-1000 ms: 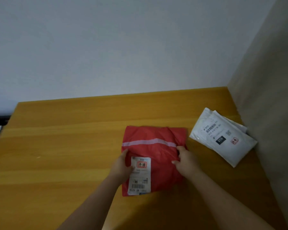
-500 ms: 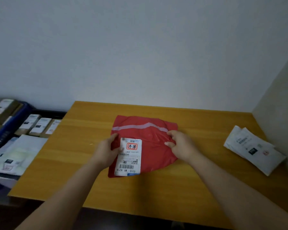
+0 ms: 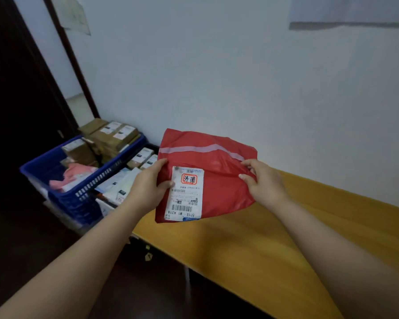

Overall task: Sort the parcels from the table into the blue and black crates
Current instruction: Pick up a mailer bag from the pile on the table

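Parcel: your left hand (image 3: pixel 148 187) and right hand (image 3: pixel 264 184) each pinch the red bag (image 3: pixel 219 178), label up for reading.
Crates: blue crate (image 3: pixel 88 192) waits left.

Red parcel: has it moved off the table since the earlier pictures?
Yes. The red parcel, earlier flat on the table, is now lifted past its left end, toward the blue crate.

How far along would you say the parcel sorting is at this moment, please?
Done: the blue crate already holds brown boxes, and more parcels lie in the container beside it. In hand: the left hand and right hand hold the red parcel above the table edge. Left: dropping it in; other parcels are out of view.
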`<act>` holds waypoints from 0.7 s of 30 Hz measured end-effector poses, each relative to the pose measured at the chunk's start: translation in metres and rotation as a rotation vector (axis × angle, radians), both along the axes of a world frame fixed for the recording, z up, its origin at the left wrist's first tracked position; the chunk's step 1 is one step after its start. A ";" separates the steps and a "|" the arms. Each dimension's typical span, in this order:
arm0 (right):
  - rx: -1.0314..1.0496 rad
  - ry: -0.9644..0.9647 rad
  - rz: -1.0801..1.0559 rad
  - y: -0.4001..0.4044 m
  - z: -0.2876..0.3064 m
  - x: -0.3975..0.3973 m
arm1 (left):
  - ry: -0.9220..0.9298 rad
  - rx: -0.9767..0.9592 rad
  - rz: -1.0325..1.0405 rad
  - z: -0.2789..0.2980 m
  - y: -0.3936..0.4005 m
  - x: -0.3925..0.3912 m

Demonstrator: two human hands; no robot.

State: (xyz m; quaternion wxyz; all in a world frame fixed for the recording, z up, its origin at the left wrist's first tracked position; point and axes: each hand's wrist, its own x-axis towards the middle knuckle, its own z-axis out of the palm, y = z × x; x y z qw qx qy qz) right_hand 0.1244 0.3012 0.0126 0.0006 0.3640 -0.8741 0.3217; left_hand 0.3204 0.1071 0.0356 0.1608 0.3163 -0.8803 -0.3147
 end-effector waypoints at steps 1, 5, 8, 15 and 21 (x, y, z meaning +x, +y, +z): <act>-0.012 0.012 0.022 -0.016 0.000 0.004 | 0.008 0.002 0.030 -0.001 -0.011 0.008; -0.004 0.041 0.104 -0.077 -0.007 0.009 | 0.008 0.005 0.118 -0.006 -0.055 0.026; -0.017 0.043 0.142 -0.124 -0.018 0.004 | -0.006 0.005 0.153 -0.010 -0.092 0.032; -0.060 0.027 0.184 -0.258 -0.046 -0.014 | -0.073 -0.008 0.218 -0.015 -0.208 0.030; -0.071 -0.049 0.261 -0.380 -0.060 -0.004 | -0.118 0.031 0.344 -0.034 -0.305 0.043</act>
